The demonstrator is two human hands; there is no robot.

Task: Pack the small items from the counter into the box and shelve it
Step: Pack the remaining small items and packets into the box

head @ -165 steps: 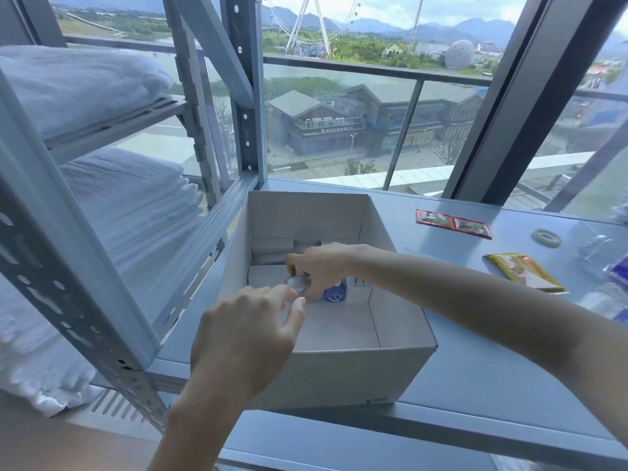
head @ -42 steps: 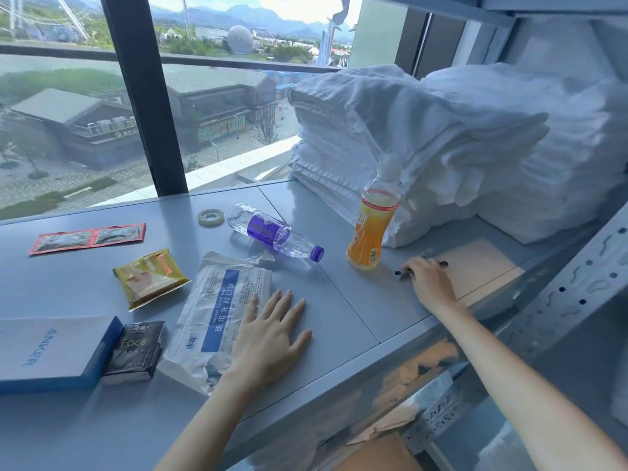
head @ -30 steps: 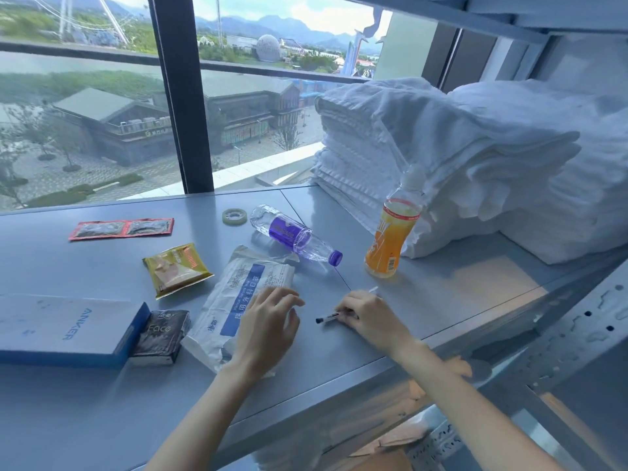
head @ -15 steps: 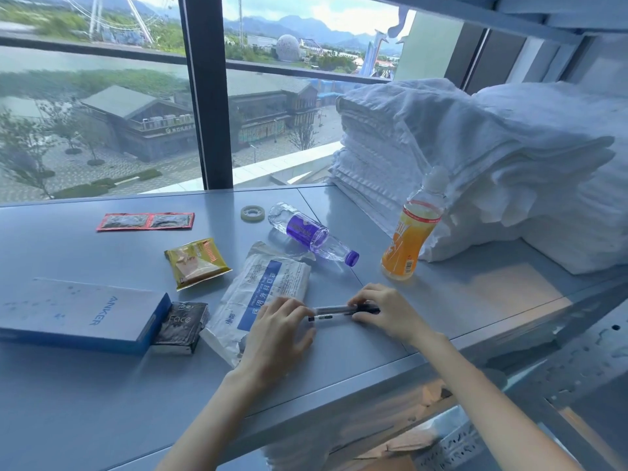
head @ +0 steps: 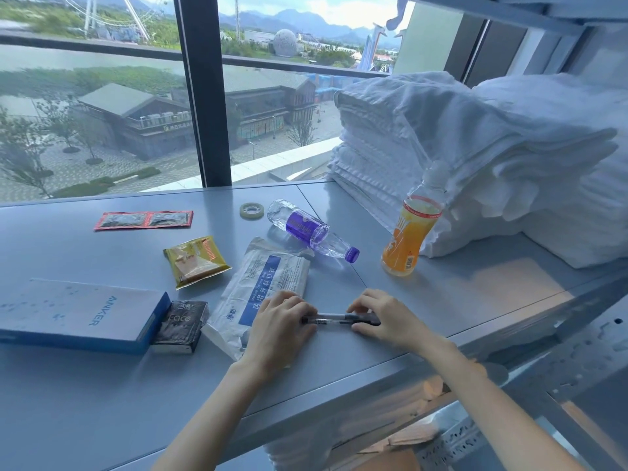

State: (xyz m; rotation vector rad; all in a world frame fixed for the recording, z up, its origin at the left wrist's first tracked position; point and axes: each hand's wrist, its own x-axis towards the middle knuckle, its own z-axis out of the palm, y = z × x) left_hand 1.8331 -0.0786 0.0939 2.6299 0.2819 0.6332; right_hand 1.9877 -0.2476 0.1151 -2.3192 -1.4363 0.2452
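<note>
Since the frame before, left hand [head: 278, 326] has joined right hand [head: 384, 317] on the pen [head: 339, 318] — fingers of both grip it, low over the table [head: 441, 300].

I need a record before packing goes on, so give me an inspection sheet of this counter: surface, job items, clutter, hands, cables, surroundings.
Surface: grey metal counter, flat, seamed panels.
Job's things: clear black-tipped pen; white medical mask packet; yellow snack sachet; red twin sachet strip; clear tape roll; black face-mask pack; blue Anker carton; purple-label water bottle lying down; orange drink bottle upright. Packing box: not in view.
Clutter: stacked white towels.
Grippers: left hand and right hand each grip an end of the pen.
Cables: nothing seen.
Surroundings: window, buildings outside.
</note>
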